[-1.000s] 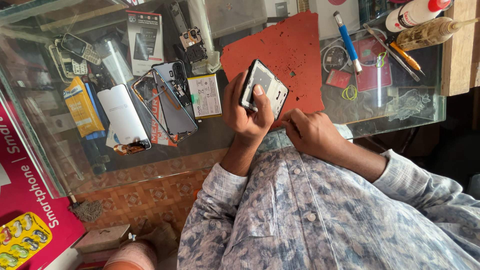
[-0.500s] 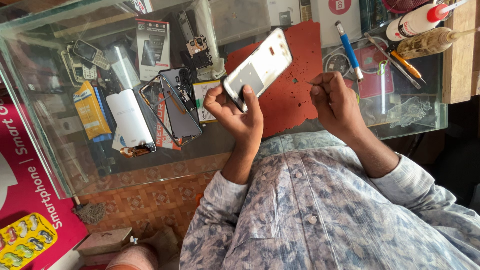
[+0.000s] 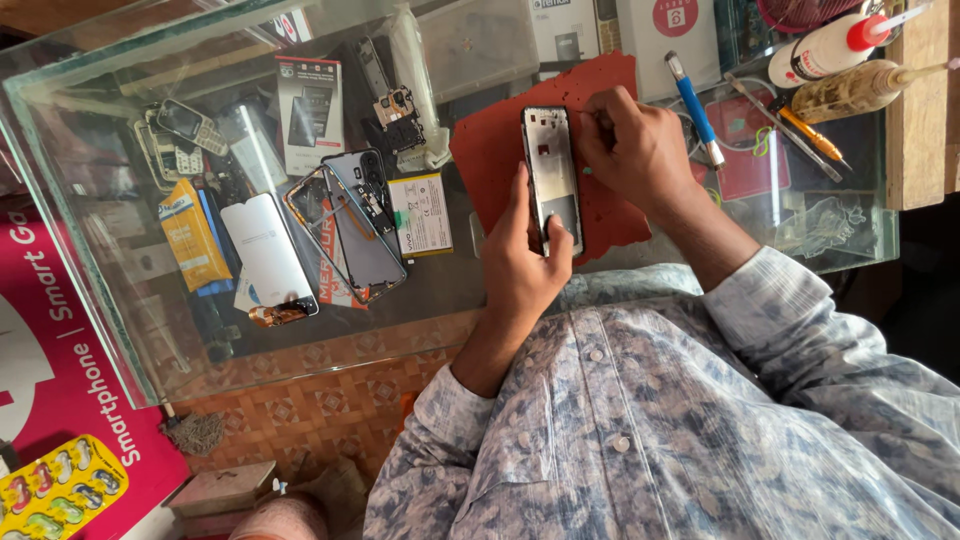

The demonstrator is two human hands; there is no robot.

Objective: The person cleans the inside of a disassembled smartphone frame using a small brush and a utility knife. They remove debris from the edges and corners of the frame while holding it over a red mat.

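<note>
The left hand grips the phone frame on the red mat; the right hand pinches something tiny at its far end.

Bare red rubber mat lies open left of the silver phone frame. Further left, an opened dark phone body and white screen panel crowd the glass tabletop. Right, a blue-handled screwdriver and two glue bottles block passage.

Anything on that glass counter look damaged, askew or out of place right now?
The phone frame in the left hand is stripped open, insides bare, while the right hand works at its top. Left of the red mat, a second opened phone lies askew beside a loose battery.
</note>
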